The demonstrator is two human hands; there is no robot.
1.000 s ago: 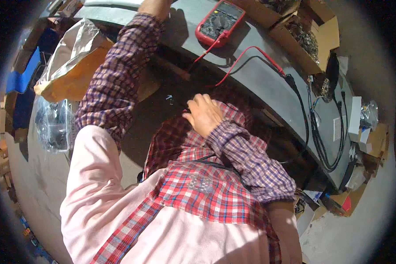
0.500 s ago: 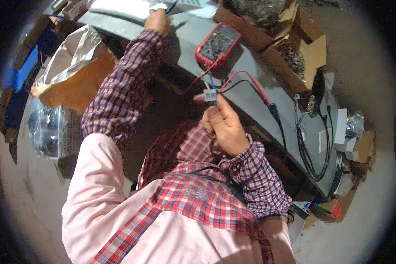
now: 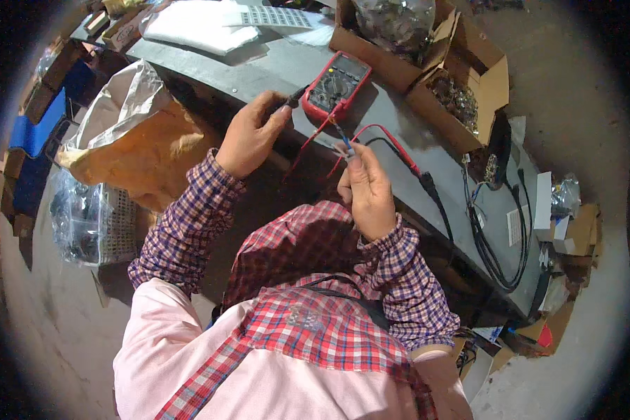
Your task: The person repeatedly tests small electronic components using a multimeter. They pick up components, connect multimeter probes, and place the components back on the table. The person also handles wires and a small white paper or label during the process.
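Observation:
My left hand (image 3: pixel 250 136) is closed round a slim black stick-like tool (image 3: pixel 296 96), whose exact kind I cannot make out. Its tip reaches toward the left side of a red-rimmed multimeter (image 3: pixel 337 84), which lies on the grey bench. Just nearer than the meter, my right hand (image 3: pixel 371 185) pinches thin wires (image 3: pixel 348 145), one blue and one pale, beside a small white tag partly hidden by the fingers. Red test leads (image 3: pixel 385 128) run close by, and a thicker black cable joint (image 3: pixel 427 180) lies to the right.
The grey bench (image 3: pixel 413 136) slants across the view. Cardboard boxes (image 3: pixel 500 77) of small metal parts stand at the back right. White foam sheets (image 3: pixel 196 26) lie at the far left of the bench. A paper sack (image 3: pixel 140 150) stands left; black cables (image 3: pixel 500 269) loop at right.
My left hand has come back from the white sheets toward the multimeter, bringing the slim black tool. My right hand has shifted slightly right, and its fingers now cover more of the tag.

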